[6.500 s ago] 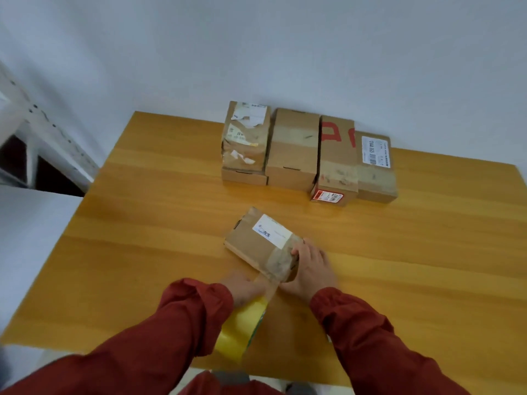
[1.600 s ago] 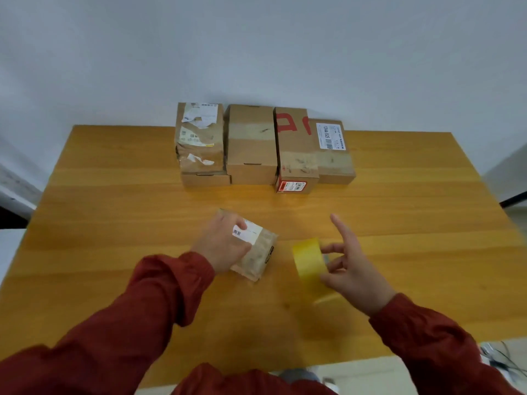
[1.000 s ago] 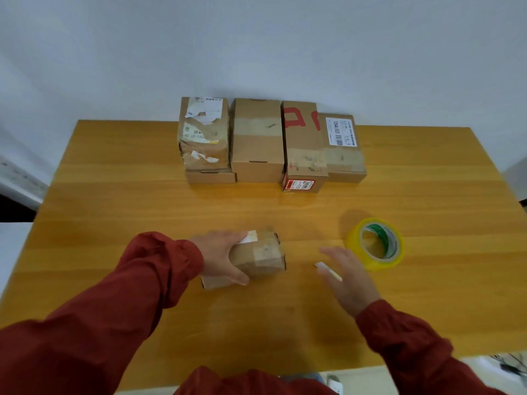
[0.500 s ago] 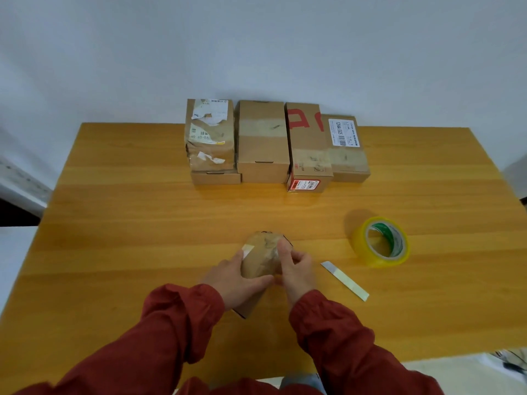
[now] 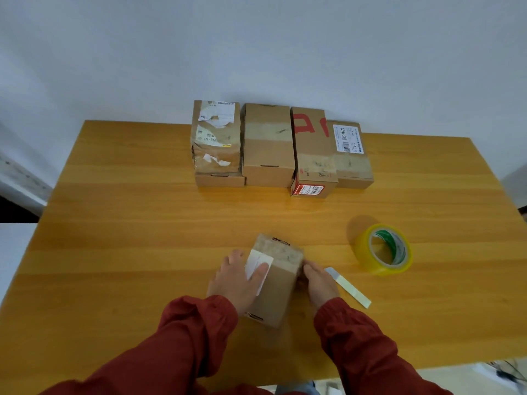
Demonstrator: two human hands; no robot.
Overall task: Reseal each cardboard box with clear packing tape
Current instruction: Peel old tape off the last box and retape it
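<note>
The orange wooden counter (image 5: 142, 223) carries a row of four brown cardboard boxes (image 5: 268, 143) along its far edge. Nearer, a small brown cardboard box (image 5: 278, 283) lies between both hands. The left hand (image 5: 236, 280) has its grip closed on the box, thumb across the white label. The right hand (image 5: 319, 283) has its grip open, fingers flat against the box's right side. A yellow tape roll (image 5: 368, 252) lies to the right, and a thin white strip (image 5: 349, 287) sits just beside the right hand.
</note>
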